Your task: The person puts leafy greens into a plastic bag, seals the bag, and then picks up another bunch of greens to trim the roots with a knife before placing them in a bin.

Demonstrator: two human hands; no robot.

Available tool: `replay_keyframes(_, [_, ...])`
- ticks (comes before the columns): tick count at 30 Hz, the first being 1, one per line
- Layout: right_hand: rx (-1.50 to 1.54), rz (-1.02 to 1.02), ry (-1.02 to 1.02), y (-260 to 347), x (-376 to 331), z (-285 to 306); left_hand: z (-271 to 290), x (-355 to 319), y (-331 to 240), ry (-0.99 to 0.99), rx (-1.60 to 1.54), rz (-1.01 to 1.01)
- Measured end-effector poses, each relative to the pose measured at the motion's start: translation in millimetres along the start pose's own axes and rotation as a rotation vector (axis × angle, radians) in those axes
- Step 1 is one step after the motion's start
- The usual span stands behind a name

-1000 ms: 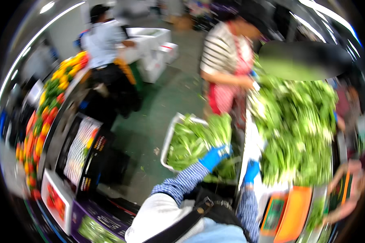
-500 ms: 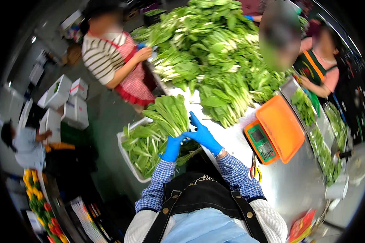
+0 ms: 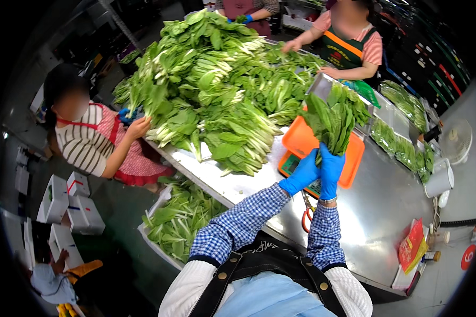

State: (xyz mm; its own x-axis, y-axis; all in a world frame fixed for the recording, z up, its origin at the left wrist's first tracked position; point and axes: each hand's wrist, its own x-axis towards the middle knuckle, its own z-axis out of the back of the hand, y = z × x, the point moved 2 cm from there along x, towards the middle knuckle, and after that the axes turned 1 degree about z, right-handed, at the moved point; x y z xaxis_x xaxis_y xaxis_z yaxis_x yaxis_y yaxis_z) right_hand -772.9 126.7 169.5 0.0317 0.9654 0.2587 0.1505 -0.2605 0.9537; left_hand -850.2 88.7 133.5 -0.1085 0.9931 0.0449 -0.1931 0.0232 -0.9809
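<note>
Both my blue-gloved hands are closed at the stem end of a bunch of leafy greens [image 3: 330,121], its leaves pointing away from me. My right hand [image 3: 331,170] wraps round the base from the right. My left hand [image 3: 301,173] presses in from the left; its fingertips are partly hidden. The bunch is held over the orange tray [image 3: 355,158] of a weighing scale, covering much of it. The scale's green panel [image 3: 288,165] shows only in part behind my left hand. Scissors with red-orange handles [image 3: 306,216] lie on the metal table beside my left wrist.
A large heap of greens [image 3: 211,79] covers the table's far left. A white crate of greens [image 3: 148,235] stands below the left edge. Packed greens [image 3: 394,142] lie at the right, near a white mug-like container [image 3: 440,178] and fan [image 3: 456,140]. Co-workers stand left [image 3: 84,137] and far right [image 3: 349,47].
My hands have swung right with the bunch, from above the crate to over the scale. My view has turned right too. The far-right co-worker now reaches toward the greens.
</note>
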Motion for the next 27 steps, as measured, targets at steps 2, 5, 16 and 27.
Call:
replay_keyframes(2, [-0.138, -0.062, -0.021, 1, 27, 24, -12, -2, -2, -0.017, -0.156, -0.016])
replay_keyframes(5, [-0.701, -0.053, -0.014, -12, 57, 49, -4, -17, 33, -0.016, -0.412, 0.005])
replay_keyframes(16, [-0.487, 0.326, 0.583, -38, -36, -91, 123, -194, 131, -0.657, -0.679, 0.427])
replay_keyframes(27, [-0.995, 0.249, 0.699, -135, -29, -142, 110, -223, 145, -0.685, -0.789, 0.341])
